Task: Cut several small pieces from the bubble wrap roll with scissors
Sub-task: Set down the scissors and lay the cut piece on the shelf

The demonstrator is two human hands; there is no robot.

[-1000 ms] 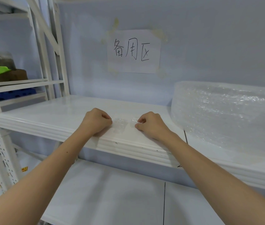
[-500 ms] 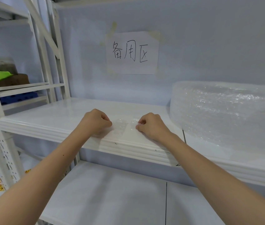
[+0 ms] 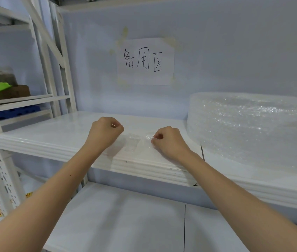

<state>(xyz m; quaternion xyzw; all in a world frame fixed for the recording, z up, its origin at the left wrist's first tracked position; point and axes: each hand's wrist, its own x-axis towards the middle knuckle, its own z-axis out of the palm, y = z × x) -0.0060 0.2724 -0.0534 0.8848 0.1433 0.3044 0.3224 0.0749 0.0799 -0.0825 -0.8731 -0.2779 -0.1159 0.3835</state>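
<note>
While small cut pieces of bubble wrap (image 3: 136,142) lie near the shelf's (image 3: 53,137) front edge, the right hand (image 3: 169,142) pinches one and the left hand (image 3: 105,131) is fisted, apparently empty; flatten and stack them squarely. The bubble wrap roll (image 3: 253,128) sits at the right end. A taped paper sign (image 3: 145,60) reads "备用区".

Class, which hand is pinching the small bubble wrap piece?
The right hand: its fingertips pinch the piece. The left hand is a fist off it.
</note>
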